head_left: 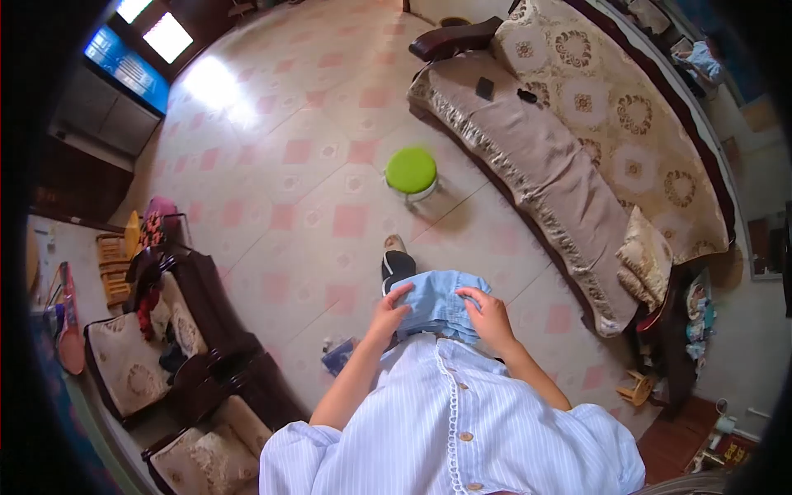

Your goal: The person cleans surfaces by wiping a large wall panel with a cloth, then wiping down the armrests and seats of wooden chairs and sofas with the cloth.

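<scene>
Fingers at both ends of the pale blue cloth

Left hand: fingers curled on the cloth's left side, thumb and forefinger showing, pinching its edge. Right hand: thumb and forefinger grip the right side, slightly parted. The fingertips beneath both sides are hidden from us. We see the folded cloth held just in front of the striped shirt, above the near part of the tiled floor; its lower edge is bunched, its layers uncountable.

One shoe shows; we cannot see a second. Something blue on the floor, partly behind the left forearm, we cannot identify. Picture corners are dark.

Open floor runs past the cloth toward the far edge, interrupted by one green-topped stool. The long sofa borders the floor's right side; dark wooden seating borders the left. On the sofa we count two small dark objects, near its far end.
</scene>
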A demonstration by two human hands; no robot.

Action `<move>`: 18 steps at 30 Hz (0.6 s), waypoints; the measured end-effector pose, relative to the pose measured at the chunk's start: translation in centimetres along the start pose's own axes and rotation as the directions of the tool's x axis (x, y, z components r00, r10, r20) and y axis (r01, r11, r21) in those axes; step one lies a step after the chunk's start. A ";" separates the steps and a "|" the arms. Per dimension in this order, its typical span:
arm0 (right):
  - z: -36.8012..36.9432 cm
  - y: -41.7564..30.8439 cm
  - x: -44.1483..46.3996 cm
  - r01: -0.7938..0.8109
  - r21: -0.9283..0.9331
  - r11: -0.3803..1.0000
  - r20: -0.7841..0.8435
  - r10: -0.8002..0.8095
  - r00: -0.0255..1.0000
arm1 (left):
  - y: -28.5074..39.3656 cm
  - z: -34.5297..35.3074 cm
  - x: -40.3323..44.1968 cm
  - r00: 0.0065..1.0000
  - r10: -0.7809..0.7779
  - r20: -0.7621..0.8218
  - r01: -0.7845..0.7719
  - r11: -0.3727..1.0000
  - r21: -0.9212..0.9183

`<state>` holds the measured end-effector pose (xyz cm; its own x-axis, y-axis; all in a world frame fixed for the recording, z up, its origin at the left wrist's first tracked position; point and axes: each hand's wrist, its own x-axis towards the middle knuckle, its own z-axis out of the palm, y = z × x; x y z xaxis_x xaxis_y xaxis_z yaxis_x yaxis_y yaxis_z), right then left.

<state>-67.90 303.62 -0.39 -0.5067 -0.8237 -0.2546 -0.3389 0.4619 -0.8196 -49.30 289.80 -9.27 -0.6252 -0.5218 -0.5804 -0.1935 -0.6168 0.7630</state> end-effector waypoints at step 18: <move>-5.1 -9.6 43.6 0.017 -0.181 0.983 0.031 -0.012 0.999 | 30.8 -6.8 33.5 0.999 0.036 -0.013 -0.035 0.993 0.115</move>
<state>-90.79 264.98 -0.98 -0.4780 -0.8387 -0.2608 -0.4855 0.4998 -0.7173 -71.06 249.29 -7.17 -0.6222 -0.5514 -0.5558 -0.2573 -0.5265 0.8103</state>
